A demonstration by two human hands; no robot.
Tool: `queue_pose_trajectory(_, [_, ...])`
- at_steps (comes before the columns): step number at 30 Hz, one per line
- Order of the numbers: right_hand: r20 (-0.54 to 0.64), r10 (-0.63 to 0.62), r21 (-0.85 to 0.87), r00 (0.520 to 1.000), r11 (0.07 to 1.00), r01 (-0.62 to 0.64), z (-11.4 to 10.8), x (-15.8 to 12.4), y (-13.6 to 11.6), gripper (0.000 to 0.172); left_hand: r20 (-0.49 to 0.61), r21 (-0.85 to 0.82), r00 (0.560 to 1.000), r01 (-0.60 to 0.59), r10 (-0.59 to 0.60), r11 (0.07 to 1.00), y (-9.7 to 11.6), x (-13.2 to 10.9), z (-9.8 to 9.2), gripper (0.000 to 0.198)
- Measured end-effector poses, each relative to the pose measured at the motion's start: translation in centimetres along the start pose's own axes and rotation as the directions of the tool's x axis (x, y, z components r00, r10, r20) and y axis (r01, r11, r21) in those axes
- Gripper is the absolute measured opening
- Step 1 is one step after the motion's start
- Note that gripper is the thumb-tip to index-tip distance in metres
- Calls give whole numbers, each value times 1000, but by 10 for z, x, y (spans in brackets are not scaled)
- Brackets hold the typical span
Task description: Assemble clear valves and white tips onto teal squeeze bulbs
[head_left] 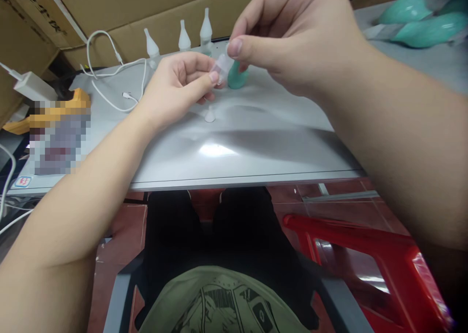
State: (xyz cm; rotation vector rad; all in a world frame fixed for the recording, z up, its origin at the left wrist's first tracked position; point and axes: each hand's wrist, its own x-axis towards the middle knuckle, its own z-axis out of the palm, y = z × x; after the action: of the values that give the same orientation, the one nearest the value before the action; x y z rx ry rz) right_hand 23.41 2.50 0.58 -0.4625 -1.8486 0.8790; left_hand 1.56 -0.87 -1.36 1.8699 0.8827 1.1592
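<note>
My left hand [186, 79] is closed in a pinch around a small clear plastic piece [221, 68], held tilted above the table. My right hand [278, 40] meets its upper end, thumb and fingers pressed together there; the fingertips hide the exact grip. Just behind and below the right fingers is a teal rubber bulb [237, 78], its top covered; whether a finger touches it I cannot tell. Under the left fingers a small white cone-shaped piece [209, 115] sits on the grey table [175, 162].
Along the back stand several white tapered nozzles [185, 36] on clear bases. Teal bulbs [431, 28] lie back right. A white cable [109, 74], a charger [34, 87] and an orange object [78, 101] occupy the left. Cardboard [139, 6] walls the back; a red stool [351, 230] is below right.
</note>
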Motion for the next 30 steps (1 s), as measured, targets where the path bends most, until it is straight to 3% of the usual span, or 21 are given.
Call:
queue_pose_trajectory(8, [18, 59, 39, 998, 997, -59, 5, -4, -8, 23, 6, -48, 997, 76, -76, 996, 0, -1, -3, 4])
queue_pose_trajectory(12, [32, 88, -9, 996, 996, -88, 7, -5, -5, 18, 18, -140, 994, 109, -107, 984, 2, 1, -2, 3])
queue_pose_trajectory(20, [12, 44, 10, 999, 999, -44, 9, -6, -4, 15, 13, -175, 996, 85, -84, 981, 1, 1, -1, 12])
queue_pose_trajectory(30, [22, 5, -109, 1000, 994, -3, 6, -4, 1, 13, 17, -142, 998, 61, -59, 988, -8, 1, -5, 12])
